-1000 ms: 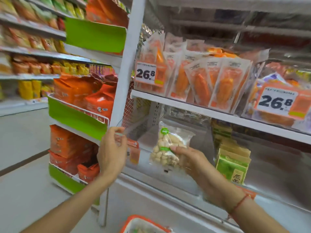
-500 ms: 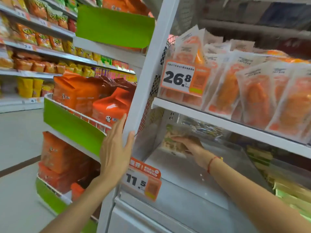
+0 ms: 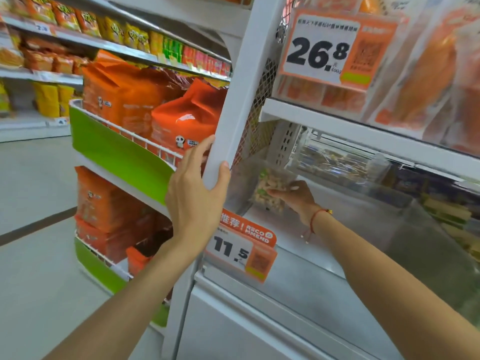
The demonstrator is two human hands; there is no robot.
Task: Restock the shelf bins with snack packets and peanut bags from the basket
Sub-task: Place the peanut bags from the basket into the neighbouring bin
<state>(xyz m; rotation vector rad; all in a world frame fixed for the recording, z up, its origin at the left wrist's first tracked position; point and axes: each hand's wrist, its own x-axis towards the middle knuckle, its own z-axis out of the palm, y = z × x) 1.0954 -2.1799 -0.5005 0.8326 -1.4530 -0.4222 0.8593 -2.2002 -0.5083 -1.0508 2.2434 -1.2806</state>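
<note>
Left hand (image 3: 193, 196) now grips post (image 3: 233, 100) | right hand (image 3: 296, 197) pinches peanut bag (image 3: 267, 189) | tag "11.5" (image 3: 233, 252)

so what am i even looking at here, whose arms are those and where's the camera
No machine here: these are a person's two bare arms. The single camera sits on the person's head and looks forward and down, so you see what they see while restocking a shop shelf.

The left hand grips the white shelf post, thumb on one side, fingers on the other. The right hand, with a red string at the wrist, reaches deep into the clear bin and holds a peanut bag near its back left corner.

A price tag reading 11.5 hangs on the bin's front. The shelf above carries orange packets and a 26.8 tag. To the left are racks of orange bags.
</note>
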